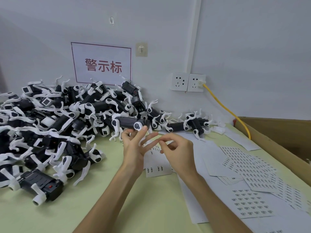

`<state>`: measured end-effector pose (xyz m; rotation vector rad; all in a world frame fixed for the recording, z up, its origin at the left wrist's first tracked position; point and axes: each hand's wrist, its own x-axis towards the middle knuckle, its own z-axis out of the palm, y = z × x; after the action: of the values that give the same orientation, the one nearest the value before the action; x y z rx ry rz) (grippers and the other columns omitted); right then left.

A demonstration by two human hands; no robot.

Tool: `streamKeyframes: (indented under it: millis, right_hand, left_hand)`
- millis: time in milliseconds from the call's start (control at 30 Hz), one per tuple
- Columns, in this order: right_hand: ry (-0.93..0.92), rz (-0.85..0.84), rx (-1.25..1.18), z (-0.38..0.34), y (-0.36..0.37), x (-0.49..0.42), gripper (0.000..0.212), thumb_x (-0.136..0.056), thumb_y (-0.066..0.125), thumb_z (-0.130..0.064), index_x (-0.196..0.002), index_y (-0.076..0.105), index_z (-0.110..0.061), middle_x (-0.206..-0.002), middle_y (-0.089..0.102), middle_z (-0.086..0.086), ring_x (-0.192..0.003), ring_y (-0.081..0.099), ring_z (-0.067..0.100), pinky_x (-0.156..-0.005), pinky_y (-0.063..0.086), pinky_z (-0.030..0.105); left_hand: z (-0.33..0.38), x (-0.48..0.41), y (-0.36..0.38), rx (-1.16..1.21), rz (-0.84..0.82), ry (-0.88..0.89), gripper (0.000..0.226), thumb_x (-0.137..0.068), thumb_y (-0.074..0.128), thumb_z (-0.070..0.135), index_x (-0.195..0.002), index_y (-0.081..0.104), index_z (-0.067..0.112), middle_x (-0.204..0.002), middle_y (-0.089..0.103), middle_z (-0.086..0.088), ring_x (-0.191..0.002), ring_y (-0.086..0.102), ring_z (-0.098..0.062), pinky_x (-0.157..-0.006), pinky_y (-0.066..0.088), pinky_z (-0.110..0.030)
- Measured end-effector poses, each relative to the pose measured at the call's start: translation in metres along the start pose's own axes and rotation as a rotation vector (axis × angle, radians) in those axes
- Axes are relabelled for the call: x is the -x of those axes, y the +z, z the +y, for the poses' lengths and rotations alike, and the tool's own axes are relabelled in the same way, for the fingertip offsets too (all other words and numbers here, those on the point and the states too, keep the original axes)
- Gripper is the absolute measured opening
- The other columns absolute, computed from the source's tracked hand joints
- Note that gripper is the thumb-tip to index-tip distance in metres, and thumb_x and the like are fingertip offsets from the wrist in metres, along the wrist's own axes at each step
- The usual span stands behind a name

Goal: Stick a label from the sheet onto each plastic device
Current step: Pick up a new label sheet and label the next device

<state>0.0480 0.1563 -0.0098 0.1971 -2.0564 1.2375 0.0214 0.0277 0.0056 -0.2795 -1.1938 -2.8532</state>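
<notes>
- Head view: my left hand [134, 152] holds one plastic device [133, 123] up above the table [117, 199], the grip pinching its lower edge between thumb and forefinger, the other fingers spread
- My right hand [178, 152] sits just beside the left, its grip pressed together at thumb and forefinger; I cannot tell whether a label is between them
- Label sheets [249, 204] lie fanned on the table at right, and a nearly stripped sheet [158, 168] lies under my hands
- A pile of devices [50, 123] covers the table's left side, up against the wall
- A cardboard box [277, 132] stands far right, and a yellow cable [227, 111] runs down from a wall socket [196, 82]
</notes>
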Motion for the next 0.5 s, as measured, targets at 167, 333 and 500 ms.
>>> streamKeyframes:
  millis: [167,333,500]
  right_hand:
    - [0.073,-0.095,-0.085,-0.0034,-0.0035,-0.0011,0.016,-0.090,0.071,-0.009,-0.090,0.075,-0.024,-0.086,0.072,-0.017,-0.058,0.070,0.010,-0.063,0.055,0.023]
    - [0.173,-0.176,-0.228,-0.0070,-0.0040,-0.0032,0.015,-0.094,0.066,-0.011,-0.101,0.076,-0.020,-0.092,0.075,-0.005,-0.064,0.071,0.015,-0.071,0.060,0.036]
    - [0.295,-0.148,-0.330,-0.0064,-0.0084,-0.0071,0.014,-0.096,0.063,-0.013,-0.099,0.076,-0.020,-0.085,0.075,0.000,-0.065,0.070,0.017,-0.067,0.057,0.026]
  left_hand:
    - [0.0007,-0.0004,-0.0002,-0.018,0.029,0.030,0.032,-0.094,0.067,0.013,-0.106,0.037,0.018,-0.111,0.052,-0.008,-0.089,0.076,-0.026,-0.069,0.061,-0.031]
    - [0.0027,-0.0025,-0.0017,-0.022,0.057,0.052,0.030,-0.096,0.066,0.012,-0.104,0.038,0.017,-0.111,0.053,-0.007,-0.082,0.075,-0.022,-0.068,0.061,-0.030]
    - [0.0035,-0.0033,-0.0021,-0.034,0.066,0.061,0.030,-0.095,0.066,0.012,-0.105,0.038,0.017,-0.112,0.054,-0.008,-0.079,0.075,-0.022,-0.066,0.061,-0.029]
